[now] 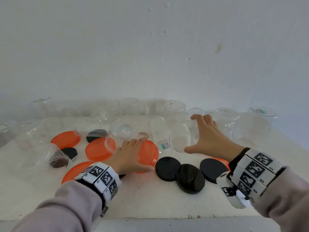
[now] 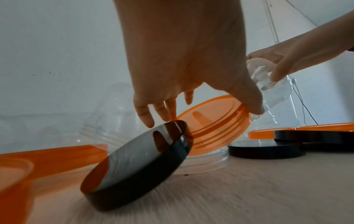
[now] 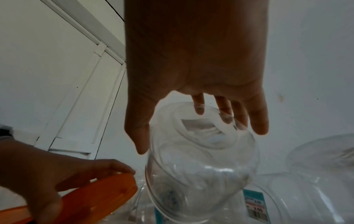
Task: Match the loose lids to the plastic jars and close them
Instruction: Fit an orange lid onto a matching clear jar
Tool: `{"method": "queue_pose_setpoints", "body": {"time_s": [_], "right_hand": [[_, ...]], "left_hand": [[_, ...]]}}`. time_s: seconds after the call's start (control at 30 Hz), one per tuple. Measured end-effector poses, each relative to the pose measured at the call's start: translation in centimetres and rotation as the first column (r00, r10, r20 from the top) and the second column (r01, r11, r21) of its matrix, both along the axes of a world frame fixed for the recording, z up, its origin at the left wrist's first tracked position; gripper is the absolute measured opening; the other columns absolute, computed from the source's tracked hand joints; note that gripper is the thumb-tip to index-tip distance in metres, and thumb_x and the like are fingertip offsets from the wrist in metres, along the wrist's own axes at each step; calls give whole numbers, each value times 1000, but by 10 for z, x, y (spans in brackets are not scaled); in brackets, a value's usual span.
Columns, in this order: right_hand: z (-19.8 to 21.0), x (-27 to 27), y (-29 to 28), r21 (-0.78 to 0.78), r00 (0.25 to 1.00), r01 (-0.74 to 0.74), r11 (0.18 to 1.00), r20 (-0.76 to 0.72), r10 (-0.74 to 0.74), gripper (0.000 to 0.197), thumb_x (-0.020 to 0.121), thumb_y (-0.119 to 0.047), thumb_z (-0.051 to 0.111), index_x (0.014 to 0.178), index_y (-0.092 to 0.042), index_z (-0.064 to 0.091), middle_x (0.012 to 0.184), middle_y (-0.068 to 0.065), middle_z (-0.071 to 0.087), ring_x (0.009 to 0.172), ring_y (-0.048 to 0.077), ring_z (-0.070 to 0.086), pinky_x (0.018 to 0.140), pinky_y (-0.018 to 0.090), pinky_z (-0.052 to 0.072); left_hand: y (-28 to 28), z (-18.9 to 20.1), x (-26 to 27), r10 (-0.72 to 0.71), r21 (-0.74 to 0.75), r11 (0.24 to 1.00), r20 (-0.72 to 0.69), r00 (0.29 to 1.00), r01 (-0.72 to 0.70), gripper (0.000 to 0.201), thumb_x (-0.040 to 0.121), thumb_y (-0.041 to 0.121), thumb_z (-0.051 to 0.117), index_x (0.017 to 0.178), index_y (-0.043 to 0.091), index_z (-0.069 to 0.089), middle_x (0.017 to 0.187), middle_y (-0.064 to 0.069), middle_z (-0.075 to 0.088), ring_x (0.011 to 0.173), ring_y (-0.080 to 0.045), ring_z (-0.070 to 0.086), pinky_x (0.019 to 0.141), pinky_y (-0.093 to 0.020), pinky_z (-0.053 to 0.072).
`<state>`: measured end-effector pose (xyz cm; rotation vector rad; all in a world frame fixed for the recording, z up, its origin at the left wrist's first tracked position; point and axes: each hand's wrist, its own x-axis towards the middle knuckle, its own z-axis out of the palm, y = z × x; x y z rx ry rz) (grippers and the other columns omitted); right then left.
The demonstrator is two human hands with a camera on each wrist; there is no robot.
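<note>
My left hand (image 1: 133, 154) grips an orange lid (image 1: 148, 154) by its rim, tilted up on edge near the middle of the white table. In the left wrist view the orange lid (image 2: 210, 121) shows its threaded inside, and a black lid (image 2: 138, 163) leans tilted just in front of it. My right hand (image 1: 200, 136) grips a clear plastic jar (image 1: 182, 136) lying tilted, fingers over its base and thumb under its side. In the right wrist view the clear jar (image 3: 201, 159) points its open mouth down toward me, with my left hand (image 3: 47, 174) and the orange lid (image 3: 99, 194) at lower left.
Several clear jars stand or lie along the back wall (image 1: 150, 64) and at the left. Orange lids (image 1: 66, 138) (image 1: 98, 149) lie at left centre. Three black lids (image 1: 168, 168) (image 1: 190, 178) (image 1: 212, 169) overlap between my hands. The table's front edge (image 1: 150, 218) is close.
</note>
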<state>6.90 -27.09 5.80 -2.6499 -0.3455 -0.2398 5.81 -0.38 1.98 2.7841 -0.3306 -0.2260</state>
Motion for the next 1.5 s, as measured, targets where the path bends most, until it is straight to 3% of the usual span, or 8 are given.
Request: {"method": "queue_pose_setpoints", "body": {"time_s": [0.3,0.5,0.67,0.83,0.97,1.17,1.3,1.5], "right_hand": [[-1,-27,14,79,994,-3,997,-110,12,104,57,-47,80,139,-28,20,115,-9,18,112,17,33,89,28,35],[-3,-42,32,111,973,-14,994,-228,39,91,60,-60,75,133,-20,40,120,-7,45,110,12,48,87,26,44],[-13,-46,44,285,916,63,957,-396,57,68,64,-53,78,115,-18,49,102,-6,56,89,6,55,69,20,45],[-20,-50,54,445,798,111,889,-573,187,98,49,-48,77,133,-13,41,117,0,51,105,11,53,86,27,47],[-28,-55,59,529,732,115,841,-617,288,54,53,-38,80,93,-14,54,83,-2,54,74,8,51,74,28,46],[-37,-59,59,517,679,37,855,-641,358,56,62,-31,86,105,-22,51,97,2,51,84,12,52,75,26,47],[-40,-57,55,478,687,8,878,-641,343,74,65,-27,88,121,-22,40,110,1,52,95,11,53,83,26,50],[-43,-47,46,439,700,-62,896,-621,353,105,62,-25,90,142,-26,22,123,-15,50,113,4,48,95,19,43]], "left_hand": [[-4,7,-2,33,-418,909,64,997,-4,103,65,65,72,147,40,15,148,14,30,134,-16,30,109,-43,33],[-5,22,-8,72,-631,776,85,994,-2,93,60,68,61,142,42,24,120,32,38,115,0,37,82,-12,34],[0,30,-17,91,-693,721,46,995,-34,71,66,64,59,130,48,33,114,33,39,106,4,46,75,-10,38],[7,35,-22,94,-687,725,29,995,-48,64,69,65,53,128,51,35,112,32,41,99,7,48,68,-8,38],[11,35,-26,96,-673,737,12,995,-63,63,67,68,50,125,52,34,110,34,42,97,11,47,67,-9,39],[13,33,-27,76,-659,749,-20,997,-71,73,65,69,53,132,49,32,115,28,42,101,4,48,71,-10,41],[11,32,-26,59,-635,770,-16,998,-56,72,62,73,52,127,52,29,110,36,37,96,13,44,67,-8,39],[7,28,-26,21,-569,822,14,1000,-9,85,65,74,55,140,46,28,118,33,37,105,6,44,72,-6,37]]}}
